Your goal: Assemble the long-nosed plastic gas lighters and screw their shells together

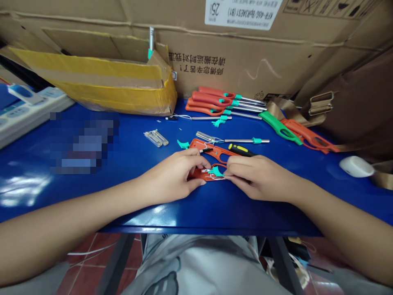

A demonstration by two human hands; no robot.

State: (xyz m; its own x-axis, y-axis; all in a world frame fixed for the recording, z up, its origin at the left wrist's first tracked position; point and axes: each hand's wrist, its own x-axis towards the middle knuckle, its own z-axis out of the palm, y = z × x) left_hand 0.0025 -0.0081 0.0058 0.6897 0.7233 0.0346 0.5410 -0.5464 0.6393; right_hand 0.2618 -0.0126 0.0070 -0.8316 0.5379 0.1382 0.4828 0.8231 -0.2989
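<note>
Head view showed both bare hands meeting over the near edge of a blue table (92, 205), with an orange handle half (199, 173) lying between them. The left hand (183, 173) gripped that half at its left end, thumb on the near side and fingers on the far side. The right hand (256, 176) had its fingers curled in and their tips at the other end, beside a teal trigger (217, 171); whether they pinched something small could not be told. Just beyond the hands lay a second orange half (211, 148), a black and yellow screwdriver (240, 150) and a metal tube (239, 141) with a teal piece on it. Two clear tanks (156, 138) lay farther left. Several orange lighters (211, 99) were piled in front of a large cardboard box (260, 61), near a green handle (279, 126). A yellow-taped box (107, 94) stood at the back left.
</note>
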